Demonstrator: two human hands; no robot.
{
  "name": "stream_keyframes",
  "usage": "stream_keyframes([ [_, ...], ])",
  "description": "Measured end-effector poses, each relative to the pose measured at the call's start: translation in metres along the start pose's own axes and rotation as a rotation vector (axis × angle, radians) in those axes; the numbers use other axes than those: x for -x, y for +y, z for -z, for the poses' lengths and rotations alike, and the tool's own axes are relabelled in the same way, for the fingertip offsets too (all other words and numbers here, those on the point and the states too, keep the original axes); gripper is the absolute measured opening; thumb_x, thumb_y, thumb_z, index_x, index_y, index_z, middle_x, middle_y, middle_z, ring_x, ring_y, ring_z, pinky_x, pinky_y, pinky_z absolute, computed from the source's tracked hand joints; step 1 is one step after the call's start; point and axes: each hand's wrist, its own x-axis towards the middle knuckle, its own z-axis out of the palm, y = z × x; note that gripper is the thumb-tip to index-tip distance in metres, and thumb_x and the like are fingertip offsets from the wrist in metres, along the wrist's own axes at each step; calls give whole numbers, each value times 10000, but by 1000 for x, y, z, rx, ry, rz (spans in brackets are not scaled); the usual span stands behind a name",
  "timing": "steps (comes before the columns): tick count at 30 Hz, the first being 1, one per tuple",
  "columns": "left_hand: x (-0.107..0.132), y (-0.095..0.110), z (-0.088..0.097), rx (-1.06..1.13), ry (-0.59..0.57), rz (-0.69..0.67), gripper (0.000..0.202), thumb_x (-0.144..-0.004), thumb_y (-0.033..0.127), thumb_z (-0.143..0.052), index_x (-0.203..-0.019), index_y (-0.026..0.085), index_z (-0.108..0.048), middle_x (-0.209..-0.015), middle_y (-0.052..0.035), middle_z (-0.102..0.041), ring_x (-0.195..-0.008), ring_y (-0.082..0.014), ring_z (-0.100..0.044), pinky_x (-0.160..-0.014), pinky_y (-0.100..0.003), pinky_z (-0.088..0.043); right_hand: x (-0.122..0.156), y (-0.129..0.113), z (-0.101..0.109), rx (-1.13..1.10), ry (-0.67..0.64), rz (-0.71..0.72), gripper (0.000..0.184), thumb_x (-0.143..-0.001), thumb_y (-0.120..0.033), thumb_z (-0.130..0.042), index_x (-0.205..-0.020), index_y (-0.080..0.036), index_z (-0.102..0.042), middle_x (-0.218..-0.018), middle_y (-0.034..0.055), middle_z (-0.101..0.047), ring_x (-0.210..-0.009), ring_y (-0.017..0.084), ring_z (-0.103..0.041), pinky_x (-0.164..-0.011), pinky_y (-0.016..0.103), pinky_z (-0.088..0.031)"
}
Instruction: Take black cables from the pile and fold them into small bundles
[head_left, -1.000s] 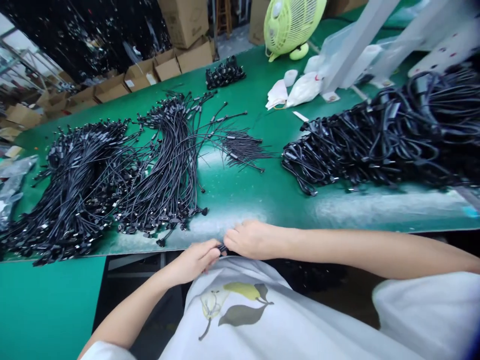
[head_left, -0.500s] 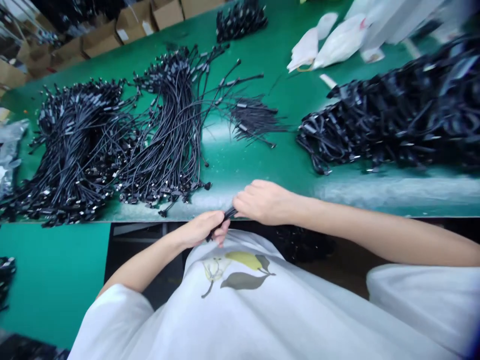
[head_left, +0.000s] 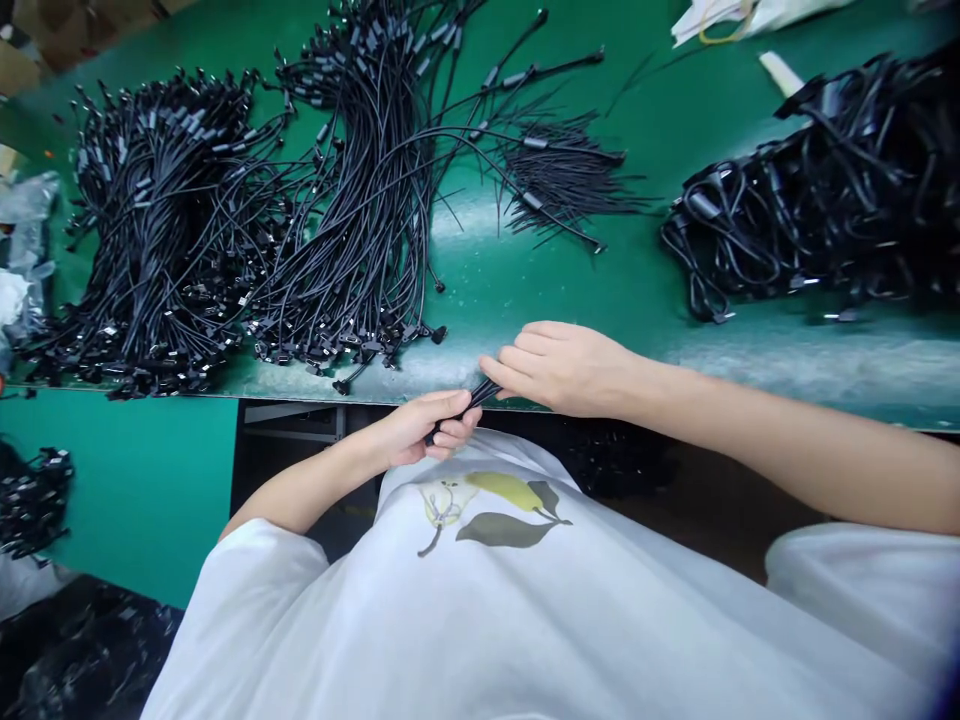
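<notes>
A folded black cable is stretched between my two hands, just in front of the table's near edge. My left hand is closed around its lower end, thumb on top. With fingers pinched, my right hand grips the upper end, so much of the cable is hidden. Beyond them on the green table lies a small pile of thin black strips, with a few cables across it. Left of that spread a bundle of loose black cables and a second cable bundle, their plugs toward me.
A long heap of coiled cables covers the table's right side. White bags lie at the far right, a clear plastic bag at the left edge. Lower left, another green surface holds more cables.
The view has tilted down, so the table things sit higher and the far boxes are mostly out of sight. Both hands still hold the cable, with a little more of it showing between them.
</notes>
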Motion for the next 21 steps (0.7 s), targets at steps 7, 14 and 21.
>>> stream_keyframes([
  [7,-10,-11,10,-385,172,-230,471,-796,641,-580,-725,189,-464,-512,95,-293,-402,-61,-242,-370,-189,-223,-5,-17,-32,231,9,108,342,-989,-153,-277,-932,-144,-613,-751,71,-575,-710,189,-493,-716,360,-413],
  [14,-14,-14,17,-1122,467,-527,259,-905,345,-522,-692,198,-535,-641,5,-515,-590,-138,-438,-587,-242,-301,-7,-14,-45,270,-264,2,258,-993,-195,-371,-895,-116,-596,-769,72,-610,-678,188,-538,-614,304,-363],
  [21,-20,-10,26,-738,490,-510,360,-876,495,-527,-679,193,-527,-514,49,-404,-476,-111,-344,-487,-224,-270,1,44,9,17,111,-475,301,-994,-400,-425,-1093,-178,-603,-1026,84,-633,-901,189,-584,-761,293,-444],
])
